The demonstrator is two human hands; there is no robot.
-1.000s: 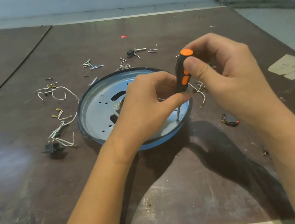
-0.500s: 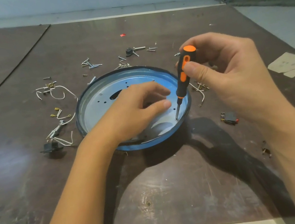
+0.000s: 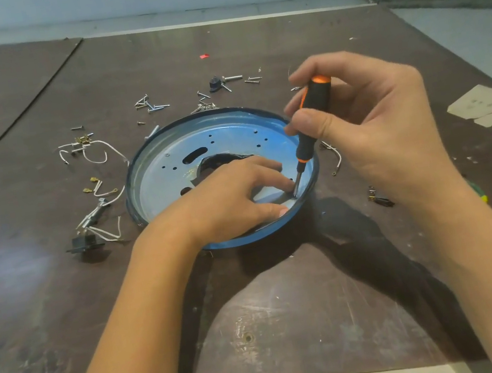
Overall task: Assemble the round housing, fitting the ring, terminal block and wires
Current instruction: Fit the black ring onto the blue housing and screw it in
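Observation:
The round metal housing [image 3: 169, 166], blue-tinted inside with holes and a dark centre opening, lies on the brown table. My left hand [image 3: 233, 198] rests inside it at the near right, fingers flat on the floor of the pan close to the screwdriver tip. My right hand [image 3: 368, 130] grips a black and orange screwdriver [image 3: 309, 123], held nearly upright with its tip down on the pan's floor by the right rim. White wires with brass terminals [image 3: 92, 153] lie left of the housing, and a black terminal block [image 3: 83, 243] with white leads sits at the near left.
Loose screws [image 3: 149, 103] and a small black part [image 3: 215, 83] are scattered behind the housing. A wire [image 3: 334, 155] lies under my right hand, a small dark component [image 3: 378, 198] sits to the right, and taped paper [image 3: 482, 106] at the far right.
My left hand let go of the screwdriver shaft and lowered flat into the housing. The screwdriver tilted more upright, its tip staying near the right rim.

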